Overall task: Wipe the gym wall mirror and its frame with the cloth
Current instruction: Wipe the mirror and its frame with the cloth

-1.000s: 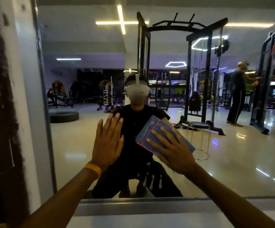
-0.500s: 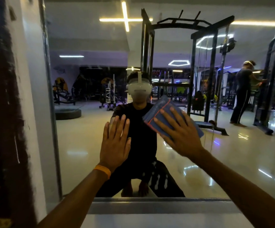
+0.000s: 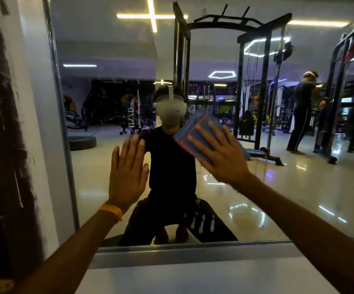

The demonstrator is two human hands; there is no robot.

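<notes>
A blue cloth (image 3: 193, 132) is pressed to the mirror (image 3: 288, 198) by the flat, spread right hand (image 3: 221, 154); the left hand (image 3: 127, 172) is laid flat nearer the left frame (image 3: 68, 162).

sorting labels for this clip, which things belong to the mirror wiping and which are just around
Job: mirror, frame, cloth, right hand pressing the cloth flat, left hand flat on the mirror.
Just around, seen reflected: cable rack, tyre, another person.
</notes>
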